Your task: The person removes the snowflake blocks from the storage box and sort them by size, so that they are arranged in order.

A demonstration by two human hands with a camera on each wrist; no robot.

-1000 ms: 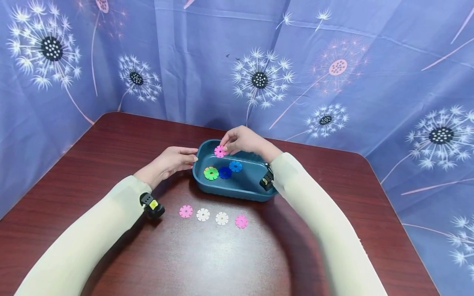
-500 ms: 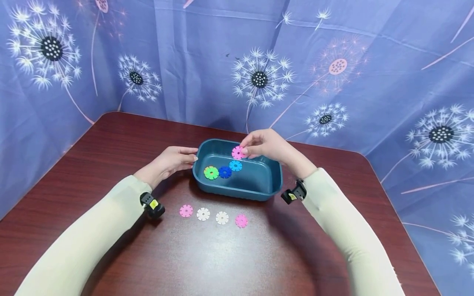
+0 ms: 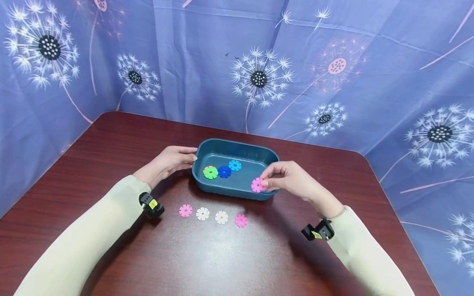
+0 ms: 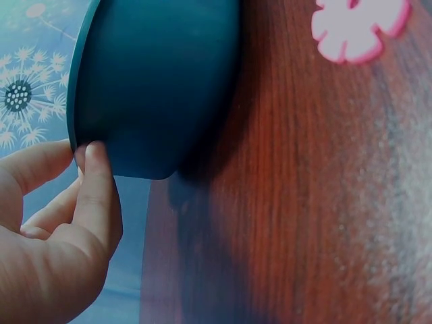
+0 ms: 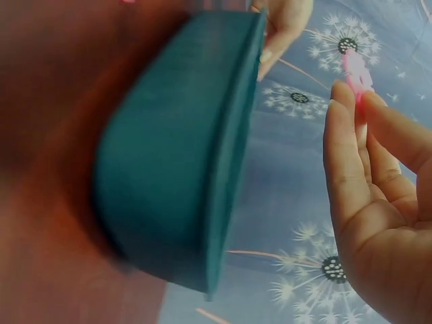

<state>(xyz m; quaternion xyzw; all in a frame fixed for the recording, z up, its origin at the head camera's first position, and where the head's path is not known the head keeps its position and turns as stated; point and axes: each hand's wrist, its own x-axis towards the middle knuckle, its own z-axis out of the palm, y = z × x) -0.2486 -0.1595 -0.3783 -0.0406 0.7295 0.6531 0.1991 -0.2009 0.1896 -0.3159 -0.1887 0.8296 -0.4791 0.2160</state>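
Note:
My right hand (image 3: 290, 179) pinches a pink notched snowflake disc (image 3: 257, 185) between thumb and fingers, over the front right part of a teal plastic basin (image 3: 237, 192). In the right wrist view the disc (image 5: 358, 71) is seen nearly edge-on, clear of the rim. At the basin's left end my left hand (image 3: 168, 164) holds the rim, thumb and fingers to either side of it in the left wrist view. Inside the basin lie a green disc (image 3: 210, 172) with an orange edge showing, a dark blue disc (image 3: 224, 172) and a light blue disc (image 3: 235, 165).
A row of discs lies on the dark wood table (image 3: 148, 255) in front of the basin: a pink one (image 3: 186, 210), a white one (image 3: 202, 213), another white one (image 3: 221, 217) and a second pink one (image 3: 241, 220). A dandelion-print curtain (image 3: 207, 82) stands behind.
My right hand has carried the pink disc from the basin's back left, rightward and toward me, to its front right. My left hand has stayed at the rim.

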